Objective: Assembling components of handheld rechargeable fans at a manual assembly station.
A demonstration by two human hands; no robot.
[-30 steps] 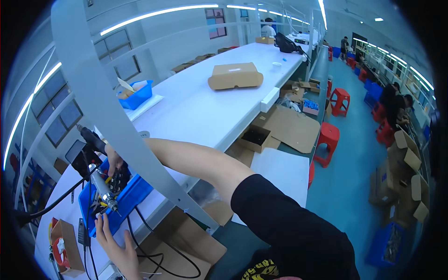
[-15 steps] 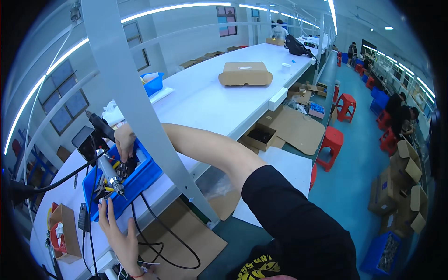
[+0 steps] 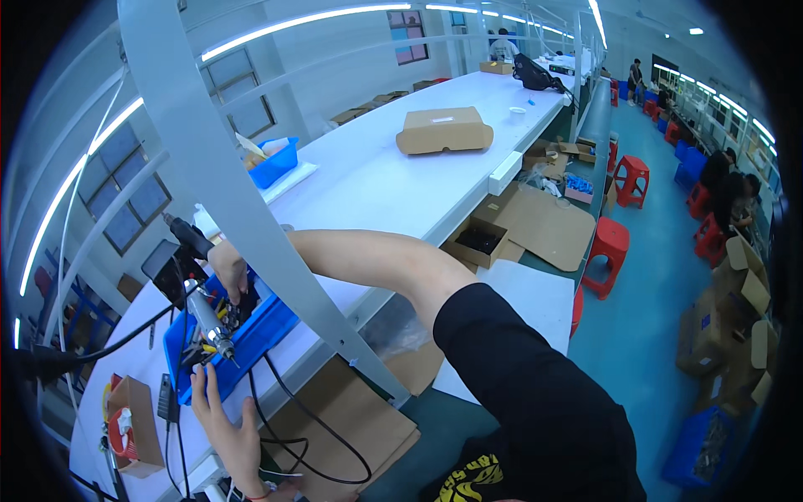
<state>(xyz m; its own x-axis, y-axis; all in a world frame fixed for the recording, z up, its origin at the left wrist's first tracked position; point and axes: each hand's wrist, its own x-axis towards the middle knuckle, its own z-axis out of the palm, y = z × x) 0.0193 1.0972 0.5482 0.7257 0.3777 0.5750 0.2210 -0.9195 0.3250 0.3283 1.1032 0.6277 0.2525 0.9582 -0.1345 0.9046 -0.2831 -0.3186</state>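
A blue plastic bin on the white bench holds mixed hand tools, among them yellow-handled ones. Across it lies a silver pen-shaped power tool with a thin tip. My right hand reaches around the grey post into the bin, fingers pointing down and drawn together over dark tools; its fingertips are hidden there. Beside the bin's near edge, my left hand is open, fingers spread, with fingertips by the rim. A dark tool with a metal nozzle rests behind my right hand.
The grey upright post stands between my right forearm and body. Black cables loop off the bench edge. A cardboard box with a red container sits at left; a closed carton lies farther along. Red stools line the aisle.
The view has shifted slightly, so the bench and bin appear a little farther right and lower. My right hand remains in the bin and my left hand beside its rim.
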